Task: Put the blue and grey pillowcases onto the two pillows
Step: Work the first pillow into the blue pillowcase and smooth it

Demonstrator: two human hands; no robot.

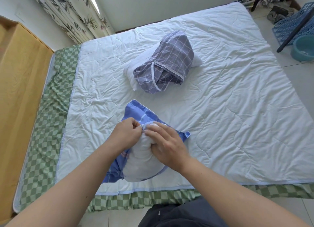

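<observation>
A: Okay, hands first. Left hand (126, 133)?

B: Closed in a fist, pinching the hem of the blue pillowcase (136, 112) at its opening. Right hand (167, 146) half curled, fingers pressed down into the white pillow (141, 163), gripping its bunched top end. Both hands nearly touch at the opening.

A: How far in is that pillow?

B: Mostly out. The top goes into the case, the lower bulk sits bare on blue fabric, near the front edge of the white quilt (237, 107).

A: The other set?

B: Grey pillowcase (171, 60), checked, crumpled on top of the second pillow (134, 73), mid-bed, well apart from the hands. Pillow corners stick out on both sides.

A: Open room?

B: Bare quilt to the right and left of the blue one. Green checked sheet (49, 124) shows along the left and front edges, wooden cabinet (20, 84) beside it. Blue crate (288, 24) on the floor far right.
</observation>
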